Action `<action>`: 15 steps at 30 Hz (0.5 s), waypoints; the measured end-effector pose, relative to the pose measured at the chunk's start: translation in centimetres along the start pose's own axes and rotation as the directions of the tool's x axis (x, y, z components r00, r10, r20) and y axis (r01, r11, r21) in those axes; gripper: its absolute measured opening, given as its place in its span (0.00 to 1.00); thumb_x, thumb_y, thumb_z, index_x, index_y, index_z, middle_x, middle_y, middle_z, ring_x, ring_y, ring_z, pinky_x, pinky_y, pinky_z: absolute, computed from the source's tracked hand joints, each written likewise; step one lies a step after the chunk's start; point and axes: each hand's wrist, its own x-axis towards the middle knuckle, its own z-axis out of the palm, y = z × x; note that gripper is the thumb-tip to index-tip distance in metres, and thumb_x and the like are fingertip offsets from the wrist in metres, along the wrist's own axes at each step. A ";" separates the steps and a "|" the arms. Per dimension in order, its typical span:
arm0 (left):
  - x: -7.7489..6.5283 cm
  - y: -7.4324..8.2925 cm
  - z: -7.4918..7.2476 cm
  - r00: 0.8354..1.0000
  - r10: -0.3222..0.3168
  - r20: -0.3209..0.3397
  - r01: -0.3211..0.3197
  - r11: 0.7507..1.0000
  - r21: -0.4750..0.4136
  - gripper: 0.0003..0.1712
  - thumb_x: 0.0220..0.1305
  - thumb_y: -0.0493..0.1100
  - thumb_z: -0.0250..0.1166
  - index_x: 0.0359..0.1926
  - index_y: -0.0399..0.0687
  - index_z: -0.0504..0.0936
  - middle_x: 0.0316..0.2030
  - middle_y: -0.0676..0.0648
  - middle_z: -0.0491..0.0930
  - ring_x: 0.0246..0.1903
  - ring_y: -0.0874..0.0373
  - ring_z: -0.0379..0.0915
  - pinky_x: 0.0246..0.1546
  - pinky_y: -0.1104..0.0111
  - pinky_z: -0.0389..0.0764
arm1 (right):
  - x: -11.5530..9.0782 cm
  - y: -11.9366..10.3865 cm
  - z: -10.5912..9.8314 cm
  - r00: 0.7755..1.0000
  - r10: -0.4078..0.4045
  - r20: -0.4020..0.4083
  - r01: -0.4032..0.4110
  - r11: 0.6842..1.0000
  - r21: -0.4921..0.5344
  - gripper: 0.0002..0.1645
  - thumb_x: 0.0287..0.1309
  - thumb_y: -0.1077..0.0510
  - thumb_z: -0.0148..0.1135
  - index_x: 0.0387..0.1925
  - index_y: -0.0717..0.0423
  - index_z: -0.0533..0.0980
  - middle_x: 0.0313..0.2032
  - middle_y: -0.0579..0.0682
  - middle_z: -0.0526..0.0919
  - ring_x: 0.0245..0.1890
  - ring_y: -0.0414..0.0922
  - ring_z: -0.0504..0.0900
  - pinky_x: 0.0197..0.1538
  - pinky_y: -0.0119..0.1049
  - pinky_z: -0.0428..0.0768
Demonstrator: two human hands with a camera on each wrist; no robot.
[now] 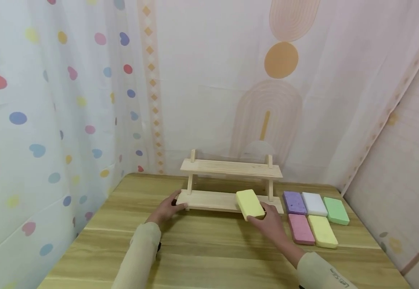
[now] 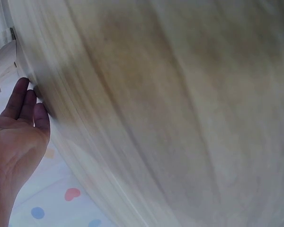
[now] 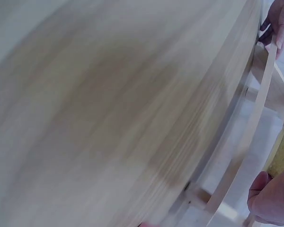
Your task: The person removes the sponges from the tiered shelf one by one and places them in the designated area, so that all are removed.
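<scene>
My right hand (image 1: 270, 224) pinches a yellow sponge (image 1: 250, 204), a rectangular block, between thumb and fingers. The sponge is tilted over the right part of the lower shelf of a two-tier wooden stand (image 1: 209, 200). In the right wrist view, the thumb lies along the lower edge of this sponge (image 3: 281, 149). At the stand's left end, my left hand (image 1: 166, 209) holds the lower shelf, thumb at its front edge and fingers round the end. The left wrist view shows this hand (image 2: 14, 137) with its fingertips by the tabletop.
Right of the stand lie several sponges: purple (image 1: 295, 202), white (image 1: 314, 204) and green (image 1: 336, 210) behind, pink (image 1: 301, 229) and yellow (image 1: 322, 231) in front. The stand's upper shelf (image 1: 231, 167) is bare. Patterned curtains (image 1: 209, 80) enclose the wooden table (image 1: 202, 257) behind and at the sides.
</scene>
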 end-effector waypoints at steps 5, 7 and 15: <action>0.0 -0.1 0.0 1.000 0.001 0.010 -0.001 1.000 -0.022 0.49 0.68 0.59 0.64 0.79 0.48 0.50 0.70 0.27 0.57 0.70 0.33 0.53 0.66 0.41 0.59 | -0.8 1.4 -2.5 1.000 0.003 0.002 -0.003 0.999 -0.033 0.44 0.54 0.47 0.74 0.65 0.67 0.69 0.51 0.61 0.78 0.47 0.52 0.76 0.45 0.46 0.76; -0.1 -0.2 -0.1 1.000 0.001 0.011 0.000 1.000 -0.024 0.49 0.68 0.59 0.64 0.79 0.49 0.50 0.71 0.27 0.56 0.70 0.33 0.52 0.66 0.42 0.59 | -1.1 2.0 -3.6 1.000 0.015 0.004 -0.015 0.999 -0.044 0.44 0.56 0.47 0.73 0.66 0.68 0.68 0.52 0.63 0.77 0.49 0.54 0.76 0.47 0.48 0.76; -0.2 -0.2 -0.2 1.000 -0.004 0.016 0.004 1.000 -0.024 0.49 0.67 0.59 0.64 0.79 0.49 0.50 0.72 0.28 0.54 0.71 0.32 0.49 0.66 0.41 0.59 | -2.1 4.3 -8.1 0.998 0.063 0.013 -0.061 0.994 -0.094 0.50 0.61 0.42 0.67 0.69 0.74 0.60 0.59 0.72 0.72 0.55 0.62 0.75 0.53 0.55 0.76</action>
